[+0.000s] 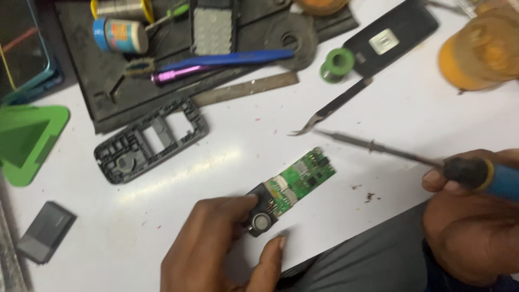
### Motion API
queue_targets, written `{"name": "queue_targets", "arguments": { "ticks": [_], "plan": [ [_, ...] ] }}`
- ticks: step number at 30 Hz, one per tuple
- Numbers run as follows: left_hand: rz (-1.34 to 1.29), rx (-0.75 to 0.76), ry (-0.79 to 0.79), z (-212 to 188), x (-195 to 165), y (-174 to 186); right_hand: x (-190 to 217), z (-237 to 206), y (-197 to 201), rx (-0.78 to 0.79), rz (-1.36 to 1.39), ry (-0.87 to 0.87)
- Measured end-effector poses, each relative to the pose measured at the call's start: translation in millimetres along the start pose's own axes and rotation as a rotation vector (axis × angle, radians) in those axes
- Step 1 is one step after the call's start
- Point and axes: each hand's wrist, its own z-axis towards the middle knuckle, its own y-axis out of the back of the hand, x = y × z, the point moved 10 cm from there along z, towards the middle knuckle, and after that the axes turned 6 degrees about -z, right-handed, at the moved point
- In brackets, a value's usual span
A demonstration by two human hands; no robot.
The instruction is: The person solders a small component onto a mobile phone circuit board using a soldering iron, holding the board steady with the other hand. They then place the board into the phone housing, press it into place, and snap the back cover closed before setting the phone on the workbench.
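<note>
The left hand (216, 243) is clamped on the near end of a small green circuit board (303, 174), thumb and fingers closed around the dark part that carries a round metal component; the board's far end juts out past the fingertips, up and to the right, lying on the white bench (227, 140). The right hand (465, 216) is closed around the blue-and-black handle of a soldering iron (378, 147), whose long thin tip reaches out to the left of that hand and hangs above the bench just beyond the board's far end — apart from it, not touching.

From the single head view, the risks read like this. The iron's tip is long and gripped far back, so a small wobble of the right hand could swing it onto the wrong part of the board and bridge or lift the tiny components there. The left hand pins only one end — pressure at the free end could make the board pivot or skid on the smooth surface. The left fingertips sit close to the work, so a slip of the tip towards them could burn.

Beyond the iron's tip lie curved tweezers (330, 108) and a green solder spool (337, 64); a dark phone frame (151, 139) rests well to the left of the left hand. The sweeping shaft could knock the tweezers.
</note>
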Motion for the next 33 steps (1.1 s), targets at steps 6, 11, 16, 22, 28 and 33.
{"name": "queue_targets", "arguments": {
  "ticks": [6,11,16,22,28,33],
  "plan": [
    [0.058,-0.043,-0.025,17,-29,5,64,24,-7,-0.043,0.169,0.034],
    [0.185,0.051,-0.451,65,-91,-13,114,44,-26,-0.04,0.269,0.085],
    [0.3,0.086,-0.593,130,-105,-59,151,58,-38,-0.061,0.298,0.167],
    [0.218,0.072,-0.643,136,-102,-77,161,62,-46,0.022,0.261,0.158],
    [-0.035,0.165,-0.442,141,-88,-72,150,67,-44,0.021,0.308,0.096],
    [-0.049,0.185,-0.442,139,-95,-72,142,74,-41,0.014,0.314,0.04]
  ]
}}
